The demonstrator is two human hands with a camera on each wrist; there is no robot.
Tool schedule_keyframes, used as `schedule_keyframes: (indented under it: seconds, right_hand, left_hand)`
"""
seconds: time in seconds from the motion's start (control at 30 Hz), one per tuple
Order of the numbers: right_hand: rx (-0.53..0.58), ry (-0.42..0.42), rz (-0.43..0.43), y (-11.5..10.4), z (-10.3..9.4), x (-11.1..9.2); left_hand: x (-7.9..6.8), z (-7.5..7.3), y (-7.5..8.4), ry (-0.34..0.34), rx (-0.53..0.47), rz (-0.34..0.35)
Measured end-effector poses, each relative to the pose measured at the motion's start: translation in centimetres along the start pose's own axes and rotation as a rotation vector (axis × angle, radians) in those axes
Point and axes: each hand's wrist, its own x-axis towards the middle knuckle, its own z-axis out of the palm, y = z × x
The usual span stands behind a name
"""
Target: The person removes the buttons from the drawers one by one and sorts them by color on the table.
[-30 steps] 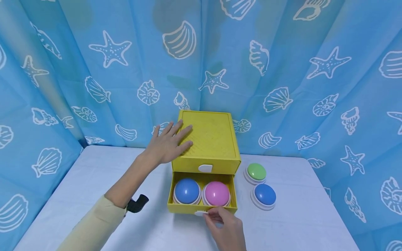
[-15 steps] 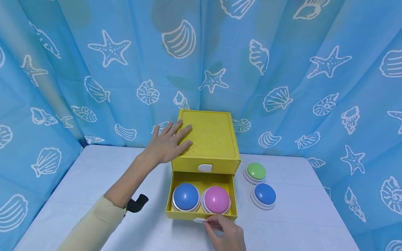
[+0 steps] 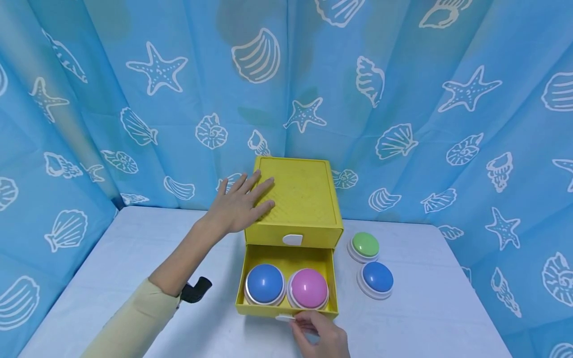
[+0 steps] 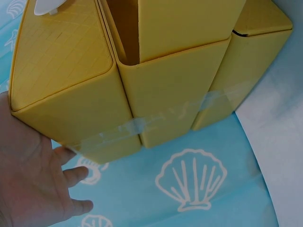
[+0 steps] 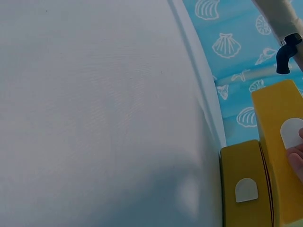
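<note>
A yellow drawer unit (image 3: 301,194) stands on the white-covered table with one drawer (image 3: 261,311) pulled out toward me. My left hand (image 3: 234,206) rests on its top at the left edge, fingers spread and straight. Thumb and fingers of my right hand (image 3: 323,334) pinch the white handle (image 3: 284,317) of the pulled-out drawer. Inside that drawer, near its front, sit a blue dome button (image 3: 265,283) and a pink dome button (image 3: 309,288) side by side, both on white bases. In the right wrist view, fingertips (image 5: 296,158) press on the drawer's white handle.
Right of the unit, a green dome button (image 3: 365,244) and another blue dome button (image 3: 378,277) lie on the table (image 3: 429,308). The closed drawer above has its own white handle (image 3: 293,240). A blue shell-print curtain (image 3: 179,124) hangs behind.
The drawer has slid a little further out toward me, carrying the blue and pink buttons, with my right hand moving along. My left hand has stayed on the unit's top.
</note>
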Motion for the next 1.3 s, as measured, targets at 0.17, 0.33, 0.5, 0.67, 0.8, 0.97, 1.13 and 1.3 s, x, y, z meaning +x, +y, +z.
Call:
schedule_keyframes:
  seconds: [0.17, 0.33, 0.5, 0.67, 0.8, 0.97, 1.13, 1.3]
  right_hand:
    - [0.005, 0.004, -0.004, 0.0, 0.0, -0.2]
    - [0.003, -0.003, -0.013, 0.1, 0.0, -0.5]
    - [-0.001, -0.055, 0.014, 0.0, -0.2, -0.6]
    - [0.06, -0.183, 0.056, -0.1, -1.4, -0.5]
    - [0.192, -0.266, -0.02, 0.0, -3.2, 0.2]
    - [0.303, -0.243, 0.0, -0.3, -5.5, 2.0]
    - [0.352, -0.246, 0.096, 0.0, -7.3, 4.0]
    - [0.363, -0.35, 0.008, 1.2, -8.1, 5.6]
  left_hand:
    - [0.0, 0.0, 0.0, 0.005, 0.005, 0.002]
    - [-0.1, -0.2, -0.1, -0.002, -0.002, 0.002]
    - [-0.1, -0.2, -0.2, -0.004, 0.003, 0.001]
    - [0.0, -0.1, -0.3, -0.007, 0.01, 0.008]
    - [0.1, -0.1, -0.2, -0.006, 0.013, 0.01]
    - [0.1, -0.2, 0.0, -0.015, 0.013, 0.007]
    - [0.1, -0.2, 0.0, -0.022, 0.014, 0.008]
    - [0.1, -0.2, 0.0, -0.029, 0.006, 0.002]
